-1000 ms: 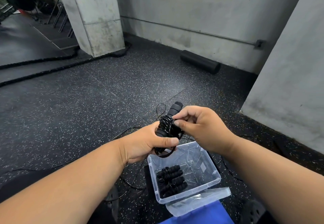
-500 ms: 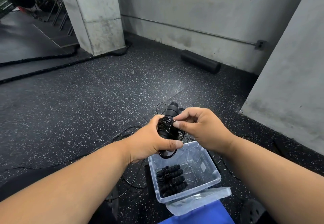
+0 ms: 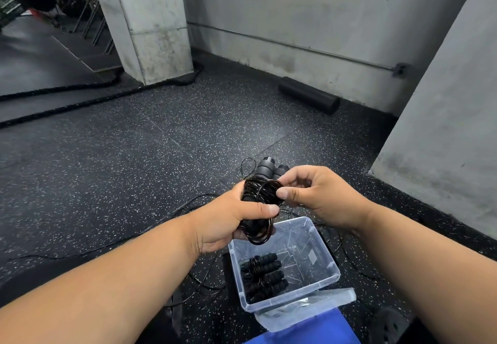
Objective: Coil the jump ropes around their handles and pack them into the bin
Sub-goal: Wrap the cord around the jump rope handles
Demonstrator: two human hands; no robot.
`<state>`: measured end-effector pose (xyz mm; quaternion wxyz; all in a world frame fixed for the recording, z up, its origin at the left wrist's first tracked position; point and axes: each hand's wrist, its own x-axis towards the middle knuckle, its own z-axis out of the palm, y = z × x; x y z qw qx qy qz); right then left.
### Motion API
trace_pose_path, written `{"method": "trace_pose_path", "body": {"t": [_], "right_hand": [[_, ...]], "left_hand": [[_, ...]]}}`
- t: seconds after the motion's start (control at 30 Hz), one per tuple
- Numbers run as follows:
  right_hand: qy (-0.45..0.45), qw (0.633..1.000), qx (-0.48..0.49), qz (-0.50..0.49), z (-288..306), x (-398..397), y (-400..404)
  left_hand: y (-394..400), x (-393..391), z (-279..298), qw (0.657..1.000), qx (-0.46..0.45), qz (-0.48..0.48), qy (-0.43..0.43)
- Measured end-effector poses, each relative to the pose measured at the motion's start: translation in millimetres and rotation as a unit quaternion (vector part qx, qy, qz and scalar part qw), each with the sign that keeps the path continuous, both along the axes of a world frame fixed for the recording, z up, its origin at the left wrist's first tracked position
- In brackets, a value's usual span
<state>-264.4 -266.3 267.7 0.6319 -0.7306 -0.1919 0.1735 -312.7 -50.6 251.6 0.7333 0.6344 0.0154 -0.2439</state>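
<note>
My left hand (image 3: 228,220) grips a pair of black jump rope handles (image 3: 265,171) with thin black cord wound round them. A loop of that cord (image 3: 262,232) hangs below my left thumb. My right hand (image 3: 320,195) pinches the cord at the coil's right side. Both hands hover above a clear plastic bin (image 3: 322,279) on the floor. Inside the bin lies a coiled black jump rope (image 3: 265,276) at its left side.
Loose black cord (image 3: 199,279) trails over the speckled rubber floor to the left of the bin. The bin's clear lid (image 3: 306,308) lies in front of it on a blue thing (image 3: 317,330). A black foam roller (image 3: 309,99) lies by the back wall. A concrete pillar (image 3: 150,21) stands far left.
The handles have tipped a little to the right and both handle tops show. My right hand has slid slightly right along the coil, and the cord loop hangs lower.
</note>
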Motion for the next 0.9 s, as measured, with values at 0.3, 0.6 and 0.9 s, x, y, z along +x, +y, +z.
{"method": "trace_pose_path", "body": {"t": [0.3, 0.6, 0.9], "right_hand": [[0.021, 0.999, 0.025, 0.001, 2.7, 0.5, 2.3], [-0.011, 1.000, 0.011, 0.012, 0.2, -2.7, 1.6], [-0.035, 0.998, 0.044, -0.005, 5.6, -7.8, 1.9]], "left_hand": [[-5.3, -4.6, 2.2, 0.996, -0.058, -0.022, 0.062], [-4.0, -4.3, -1.1, 0.997, -0.061, -0.013, 0.054], [-6.5, -2.2, 0.3, 0.992, -0.100, 0.027, 0.067]]}}
